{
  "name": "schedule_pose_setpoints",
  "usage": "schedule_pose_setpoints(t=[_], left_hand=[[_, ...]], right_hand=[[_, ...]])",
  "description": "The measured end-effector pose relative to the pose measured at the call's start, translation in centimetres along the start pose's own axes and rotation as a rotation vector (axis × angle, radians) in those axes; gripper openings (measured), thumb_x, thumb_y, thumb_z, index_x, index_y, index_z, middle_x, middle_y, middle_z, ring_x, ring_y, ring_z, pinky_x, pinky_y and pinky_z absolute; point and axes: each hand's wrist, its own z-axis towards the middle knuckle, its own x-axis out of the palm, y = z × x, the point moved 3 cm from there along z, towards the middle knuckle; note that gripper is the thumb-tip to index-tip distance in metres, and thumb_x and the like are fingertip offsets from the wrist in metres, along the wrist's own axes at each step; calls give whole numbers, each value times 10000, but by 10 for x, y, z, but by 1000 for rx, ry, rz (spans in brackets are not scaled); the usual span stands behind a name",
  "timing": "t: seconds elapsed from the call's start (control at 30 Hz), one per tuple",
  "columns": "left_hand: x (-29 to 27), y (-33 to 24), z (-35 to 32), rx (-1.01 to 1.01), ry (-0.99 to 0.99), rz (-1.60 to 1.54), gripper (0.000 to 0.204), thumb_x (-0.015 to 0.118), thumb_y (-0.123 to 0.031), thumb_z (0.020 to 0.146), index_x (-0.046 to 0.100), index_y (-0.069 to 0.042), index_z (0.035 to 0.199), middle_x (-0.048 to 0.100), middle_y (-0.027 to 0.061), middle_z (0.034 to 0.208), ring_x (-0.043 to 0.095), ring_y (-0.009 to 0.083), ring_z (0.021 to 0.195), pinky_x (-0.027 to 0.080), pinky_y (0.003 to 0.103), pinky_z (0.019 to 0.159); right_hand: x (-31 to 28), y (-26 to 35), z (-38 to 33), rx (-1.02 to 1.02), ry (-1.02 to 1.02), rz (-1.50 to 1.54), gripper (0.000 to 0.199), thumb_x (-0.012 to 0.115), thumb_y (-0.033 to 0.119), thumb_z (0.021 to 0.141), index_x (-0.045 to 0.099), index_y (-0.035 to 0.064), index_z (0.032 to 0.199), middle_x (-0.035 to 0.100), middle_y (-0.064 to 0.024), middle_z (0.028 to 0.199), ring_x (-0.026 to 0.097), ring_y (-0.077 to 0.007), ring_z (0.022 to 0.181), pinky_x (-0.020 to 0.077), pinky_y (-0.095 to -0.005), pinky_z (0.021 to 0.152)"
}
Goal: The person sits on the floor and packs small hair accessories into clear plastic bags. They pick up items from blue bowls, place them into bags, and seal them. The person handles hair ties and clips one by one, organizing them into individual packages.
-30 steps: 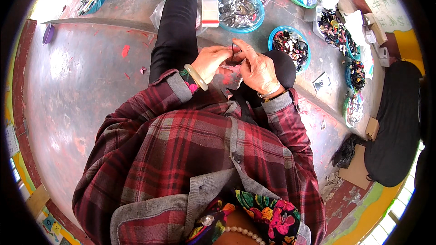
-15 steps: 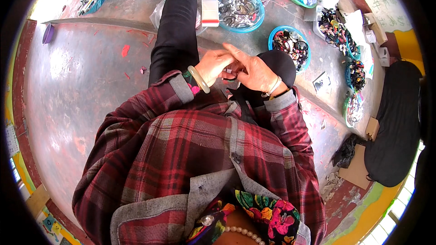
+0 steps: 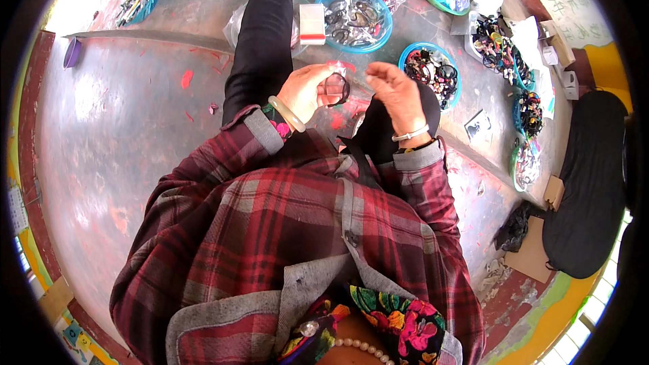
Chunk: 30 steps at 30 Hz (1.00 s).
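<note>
My left hand (image 3: pixel 305 92) is closed at the fingertips on a dark hair tie (image 3: pixel 343 90), seen as a loop with a see-through film or small clear bag about it. Apart from it, to the right, my right hand (image 3: pixel 400 100) is held over my knee with its fingers loosely bent and slightly blurred; nothing shows in it. Beyond the right hand stands a blue basin (image 3: pixel 458 88) of dark, mixed hair ties. Farther off, another blue basin (image 3: pixel 388 35) holds dark bands in clear packets.
A white and red box (image 3: pixel 311 23) lies by the far basin. Along the right are a tub of dark hair ties (image 3: pixel 497 40) and a green basket of packets (image 3: pixel 525 164). Pens fill a basket (image 3: pixel 138 3) at far left. Red scraps (image 3: pixel 186 79) dot the floor.
My hands, together before, have come apart: the right moved to the right and its fingers left the left hand. The dark loop and clear film now show at my left fingertips.
</note>
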Motion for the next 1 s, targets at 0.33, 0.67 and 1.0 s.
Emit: schedule_pose_setpoints(t=[0.33,0.67,1.0], left_hand=[[14,-10,-5,63,-38,70,289,495,-242,902,557,-30,1088,602,41,974,588,108,825,469,225,647],[9,-15,4,100,-23,49,247,551,-150,872,557,-10,1075,610,60,971,601,118,811,484,230,623],[3,-15,16,68,42,-121,189,522,-100,881,565,47,992,612,119,958,609,161,804,515,254,679]], right_hand=[[21,-8,5,-69,21,-158,193,648,141,773,626,-15,884,628,-29,712,556,-71,645,452,-224,582],[12,-4,22,52,129,140,137,549,137,855,613,17,871,619,-4,766,547,-59,694,416,-196,558],[11,-7,27,237,144,549,61,560,80,852,589,32,876,614,-27,819,593,-99,708,499,-212,583]])
